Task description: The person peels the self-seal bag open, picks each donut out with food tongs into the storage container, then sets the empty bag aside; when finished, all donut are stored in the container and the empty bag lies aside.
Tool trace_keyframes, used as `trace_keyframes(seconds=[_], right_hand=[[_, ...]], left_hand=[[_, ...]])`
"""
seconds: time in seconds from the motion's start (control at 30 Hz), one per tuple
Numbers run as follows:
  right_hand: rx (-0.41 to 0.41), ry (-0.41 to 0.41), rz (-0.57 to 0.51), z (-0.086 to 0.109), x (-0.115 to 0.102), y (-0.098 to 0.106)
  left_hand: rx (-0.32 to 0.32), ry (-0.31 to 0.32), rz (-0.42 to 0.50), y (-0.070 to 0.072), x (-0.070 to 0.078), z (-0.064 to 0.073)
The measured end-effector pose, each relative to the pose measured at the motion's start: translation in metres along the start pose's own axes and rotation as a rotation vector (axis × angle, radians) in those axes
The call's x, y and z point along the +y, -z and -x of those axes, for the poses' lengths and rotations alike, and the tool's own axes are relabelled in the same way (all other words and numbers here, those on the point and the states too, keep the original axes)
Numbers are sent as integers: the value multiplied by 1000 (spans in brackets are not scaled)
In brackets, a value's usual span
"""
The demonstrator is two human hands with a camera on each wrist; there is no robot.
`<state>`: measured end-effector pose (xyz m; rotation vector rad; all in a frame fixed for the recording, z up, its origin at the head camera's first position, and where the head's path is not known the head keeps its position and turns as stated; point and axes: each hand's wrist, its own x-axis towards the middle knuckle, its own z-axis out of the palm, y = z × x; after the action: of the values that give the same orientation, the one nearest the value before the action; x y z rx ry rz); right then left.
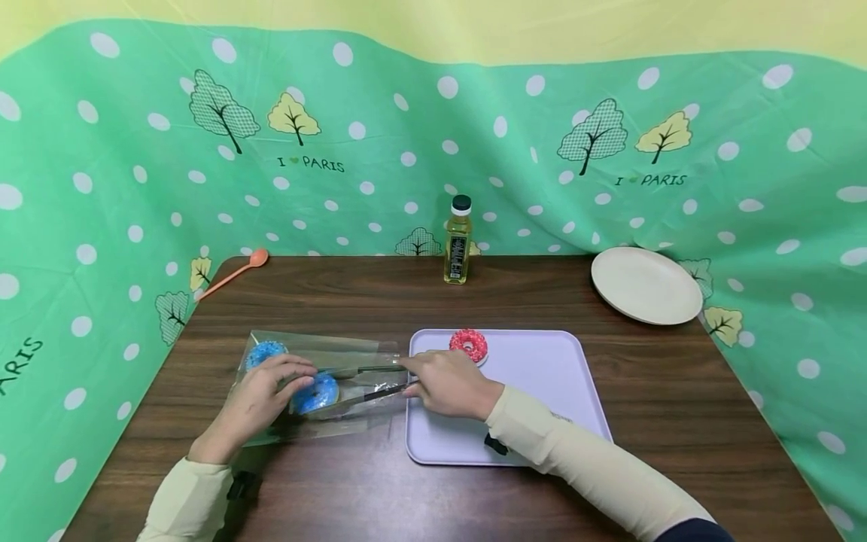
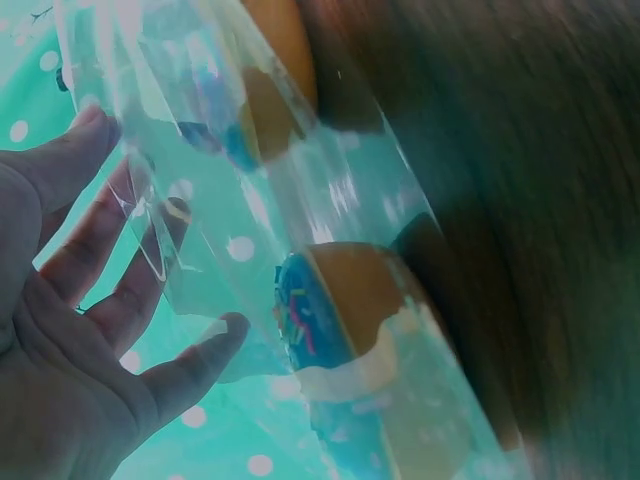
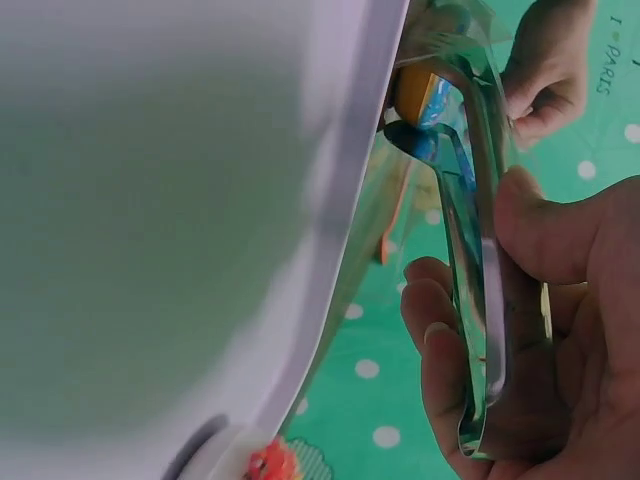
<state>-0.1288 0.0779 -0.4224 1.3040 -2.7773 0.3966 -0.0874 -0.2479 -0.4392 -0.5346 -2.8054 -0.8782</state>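
Observation:
A clear plastic bag (image 1: 352,348) lies on the left of the table with a blue-iced donut (image 1: 328,388) and another blue donut (image 1: 264,351) inside. My left hand (image 1: 254,399) pinches the bag's film between thumb and fingers, above the nearer donut. Metal tongs (image 3: 492,300) are gripped in my right hand (image 1: 452,382), over the tray's left edge. Their arms reach left into the bag, spread on either side of the nearer blue donut. A red-iced donut (image 1: 479,347) with sprinkles sits on the lilac tray (image 1: 528,361), near its back edge.
An oil bottle (image 1: 457,248) with a black cap stands at the back middle. A white plate (image 1: 646,286) lies at the back right corner. At the back left is an orange spoon (image 1: 257,258). Polka-dot cloth (image 1: 379,150) hangs behind the wooden table (image 1: 339,497).

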Motion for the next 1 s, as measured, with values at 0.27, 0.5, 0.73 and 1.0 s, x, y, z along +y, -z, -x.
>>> trace_keyframes(seconds=[0.27, 0.5, 0.73, 1.0], right_hand=[[47, -26, -2, 21, 13, 7], [70, -101, -34, 40, 22, 16], [100, -176, -39, 62, 29, 19], [190, -239, 10, 90, 35, 33]], left_hand=[[-2, -1, -1, 1, 0, 0], [7, -16, -11, 1, -1, -1], [15, -14, -13, 2, -1, 1], [27, -16, -2, 3, -1, 2]])
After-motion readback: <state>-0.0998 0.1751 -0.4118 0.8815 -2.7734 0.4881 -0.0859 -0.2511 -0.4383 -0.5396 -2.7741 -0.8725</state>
